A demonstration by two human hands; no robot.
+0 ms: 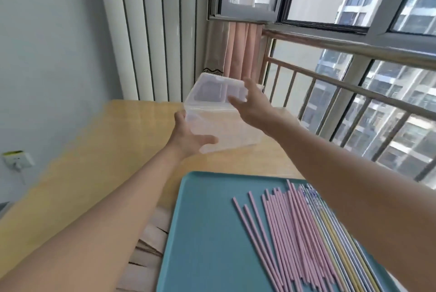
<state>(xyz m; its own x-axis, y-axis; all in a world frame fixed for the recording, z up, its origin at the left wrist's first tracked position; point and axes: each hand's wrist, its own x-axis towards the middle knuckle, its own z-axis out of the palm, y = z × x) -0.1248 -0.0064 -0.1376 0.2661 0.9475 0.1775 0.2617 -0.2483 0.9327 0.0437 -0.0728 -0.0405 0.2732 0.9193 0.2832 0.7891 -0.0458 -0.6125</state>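
Pink sticks (290,232) are laid side by side on a teal tray (203,232) at the near end of the wooden table (94,150). Farther back, a clear plastic box (226,124) is gripped at its left side by the left hand (188,136). The right hand (252,105) is spread, fingers relaxed, against the lid's right edge. A railing (354,74) is seen beyond.

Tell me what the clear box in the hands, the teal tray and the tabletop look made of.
Clear lidded box: thin translucent plastic, glossy; you can see through its walls.
Teal rectangular tray: probably plastic or melamine, smooth satin, with a moulded raised rim.
Pale wood-coloured tabletop: perhaps laminate or veneer; matt, too blurred to confirm grain.
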